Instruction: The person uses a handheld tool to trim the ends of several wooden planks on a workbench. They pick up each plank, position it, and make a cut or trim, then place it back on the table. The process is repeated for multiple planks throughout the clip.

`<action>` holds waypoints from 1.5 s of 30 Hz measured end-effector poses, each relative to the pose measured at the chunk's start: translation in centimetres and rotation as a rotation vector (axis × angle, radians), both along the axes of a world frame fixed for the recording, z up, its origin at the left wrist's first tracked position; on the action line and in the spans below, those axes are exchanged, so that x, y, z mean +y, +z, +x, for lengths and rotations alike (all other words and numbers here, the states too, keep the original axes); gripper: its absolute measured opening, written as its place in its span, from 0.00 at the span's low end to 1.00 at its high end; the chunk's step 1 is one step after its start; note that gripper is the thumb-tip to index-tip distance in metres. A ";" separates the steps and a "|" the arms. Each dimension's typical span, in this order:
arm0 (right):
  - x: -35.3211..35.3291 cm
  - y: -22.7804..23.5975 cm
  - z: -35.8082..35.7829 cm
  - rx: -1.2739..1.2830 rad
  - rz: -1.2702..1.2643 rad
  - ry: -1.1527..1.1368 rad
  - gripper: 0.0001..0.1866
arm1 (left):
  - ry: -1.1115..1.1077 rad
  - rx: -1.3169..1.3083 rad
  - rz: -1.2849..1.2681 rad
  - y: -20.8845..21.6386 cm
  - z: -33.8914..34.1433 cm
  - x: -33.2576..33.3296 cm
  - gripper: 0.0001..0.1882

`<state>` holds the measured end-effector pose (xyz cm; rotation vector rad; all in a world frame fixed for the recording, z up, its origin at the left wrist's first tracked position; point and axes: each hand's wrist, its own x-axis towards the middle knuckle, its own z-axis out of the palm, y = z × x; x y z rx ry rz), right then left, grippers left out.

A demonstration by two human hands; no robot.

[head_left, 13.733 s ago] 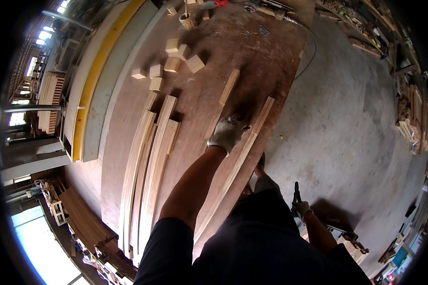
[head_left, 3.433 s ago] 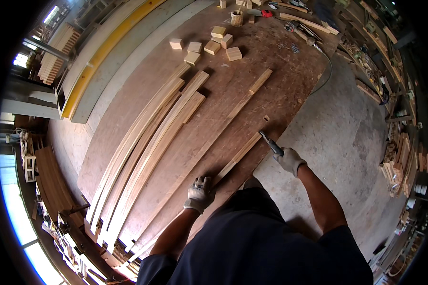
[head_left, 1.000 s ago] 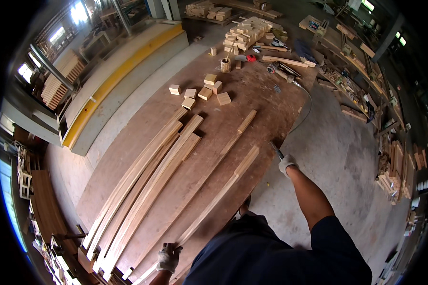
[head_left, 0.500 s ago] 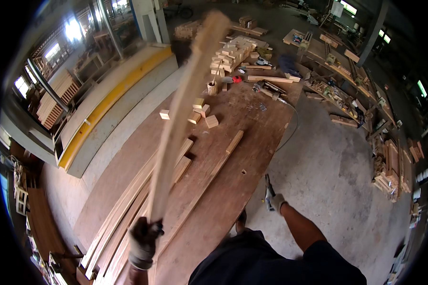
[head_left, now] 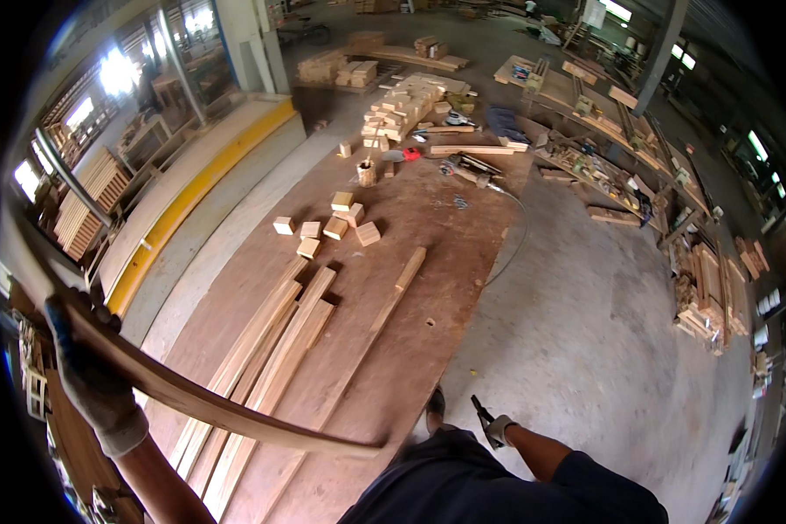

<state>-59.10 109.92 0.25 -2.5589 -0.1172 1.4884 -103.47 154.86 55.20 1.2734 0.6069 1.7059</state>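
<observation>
My left hand, in a pale glove with a dark palm, grips a long wooden board at the left. The board slants over the strips, its near end at the front of the wooden tabletop; the far end blurs toward the left rim. Low on my right side, off the table's edge, my gloved right hand is closed round a dark, narrow hand tool, whose exact kind is unclear. Several long wooden strips lie side by side beneath the board. A separate thin strip lies to their right.
Small wooden blocks are scattered mid-table. Farther back stand a holder, a red tape measure, a corded power tool and a block pile. A yellow-edged bench runs along the left; cluttered racks stand right.
My left hand has moved left, swinging the board from pointing away to lying crosswise over the strips. More blocks now show mid-table. My right hand still holds the dark tool, a little lower in view.
</observation>
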 end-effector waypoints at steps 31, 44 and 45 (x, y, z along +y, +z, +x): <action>3.5 7.6 2.6 0.531 0.265 -0.282 0.15 | 0.131 -0.605 -1.710 -46.5 -10.7 -37.3 0.22; 11.7 21.3 -0.6 0.636 0.624 -0.079 0.21 | -0.185 1.388 -0.332 -35.4 8.3 -20.7 0.27; 11.9 20.8 -0.8 0.676 0.646 -0.134 0.23 | -0.248 1.422 -0.227 -36.4 9.6 -19.8 0.31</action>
